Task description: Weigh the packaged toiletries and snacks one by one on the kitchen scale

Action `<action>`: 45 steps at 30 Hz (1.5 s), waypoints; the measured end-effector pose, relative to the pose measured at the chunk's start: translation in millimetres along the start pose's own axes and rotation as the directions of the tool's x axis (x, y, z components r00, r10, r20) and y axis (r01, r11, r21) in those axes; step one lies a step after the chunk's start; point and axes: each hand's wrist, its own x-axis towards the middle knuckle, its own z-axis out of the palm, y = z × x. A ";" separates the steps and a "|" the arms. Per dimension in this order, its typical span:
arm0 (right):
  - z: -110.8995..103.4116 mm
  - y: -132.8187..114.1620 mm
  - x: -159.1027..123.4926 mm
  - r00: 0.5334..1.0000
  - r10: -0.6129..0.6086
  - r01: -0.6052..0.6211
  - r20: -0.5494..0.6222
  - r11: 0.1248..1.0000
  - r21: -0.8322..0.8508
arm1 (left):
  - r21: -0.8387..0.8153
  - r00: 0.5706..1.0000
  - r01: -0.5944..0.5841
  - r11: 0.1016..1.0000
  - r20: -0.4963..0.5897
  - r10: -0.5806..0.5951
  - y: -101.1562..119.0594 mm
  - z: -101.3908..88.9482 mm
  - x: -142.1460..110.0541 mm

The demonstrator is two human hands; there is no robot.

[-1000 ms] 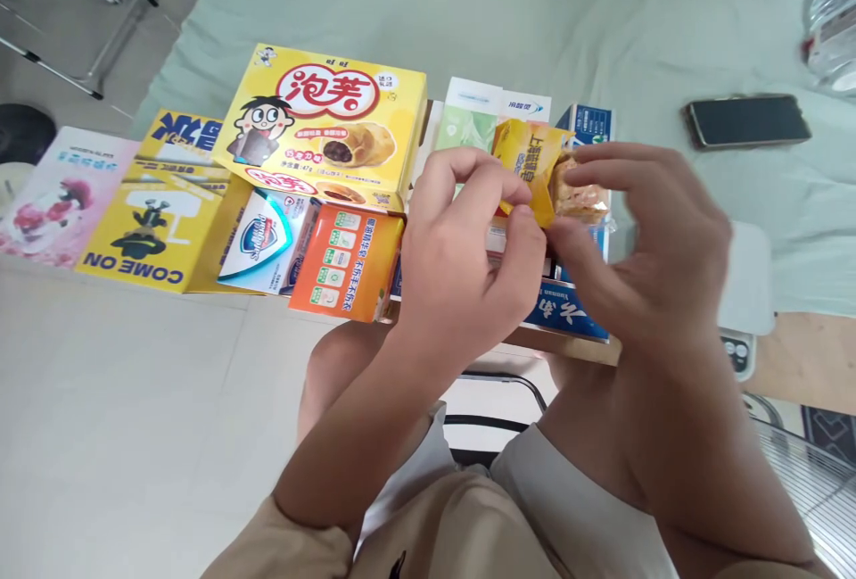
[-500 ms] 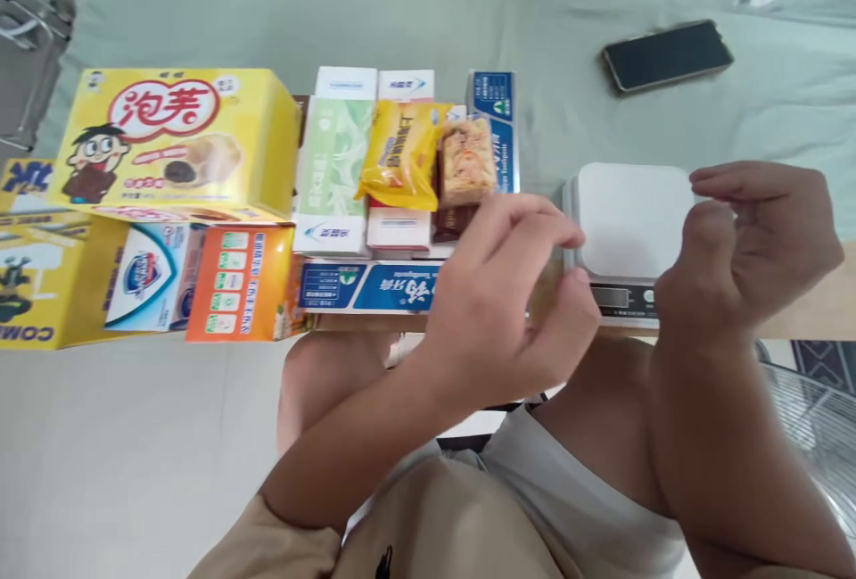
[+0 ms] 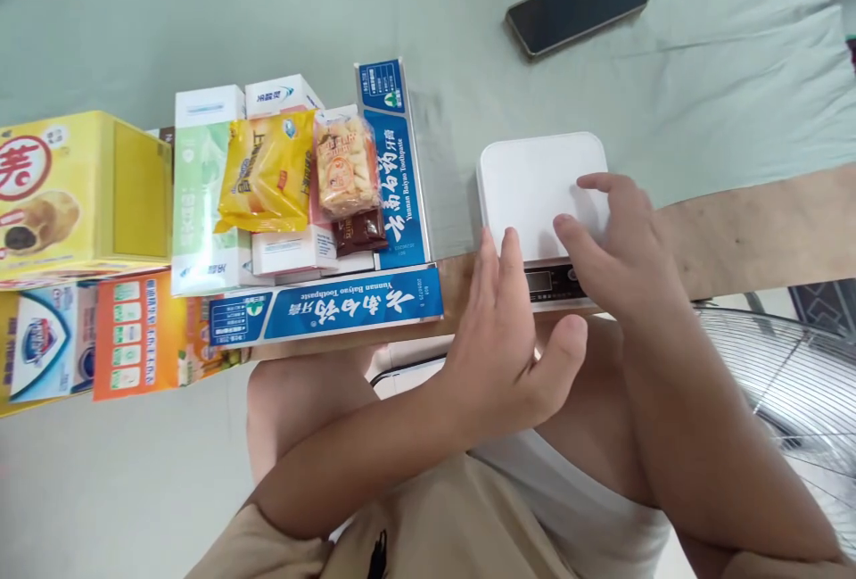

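Under the right hand (image 3: pixel 621 249) sits the scale (image 3: pixel 535 186), thumb and forefinger bent and parted over it; touching or just above, we can't tell from this angle. Display (image 3: pixel 540 283) faces us, presumably so it reads from where we sit. Left hand (image 3: pixel 505 343) holds nothing: fingers straight, index to pinky close together, thumb spread off, at the scale's near left corner, perhaps held clear of the right. Left of those fingertips we log the blue box (image 3: pixel 327 307), flat along the near edge. Above it, yellow packet (image 3: pixel 271 173) and cracker (image 3: pixel 346 170) rest on boxes (image 3: pixel 204 177), likely to save room. Beyond the right fingertips: phone (image 3: pixel 579 8).
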 end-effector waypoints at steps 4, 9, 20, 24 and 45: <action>0.7 -0.7 -2.3 1.000 -0.013 0.013 0.012 1.000 -0.018 | 0.066 0.999 -0.007 0.998 -0.036 0.010 -1.0 0.4 -3.3; -10.0 -16.8 -8.2 0.935 -0.303 0.309 -0.183 0.951 0.007 | 0.188 0.848 -0.387 0.903 -0.313 0.428 14.9 -0.4 -6.0; 32.0 -75.1 -61.5 0.560 -0.821 0.819 0.110 0.569 0.074 | 0.317 0.649 -0.506 0.802 -0.473 0.596 7.4 -48.8 -38.2; 40.6 -71.6 -64.7 0.520 -0.847 0.851 0.110 0.525 0.013 | 0.460 0.641 -0.485 0.744 -0.392 0.660 -13.7 -69.6 -55.1; -24.7 -20.9 -50.7 0.303 -0.952 0.924 -0.032 0.286 0.252 | 0.706 0.627 -0.510 0.491 -0.086 0.775 9.4 -106.3 -113.3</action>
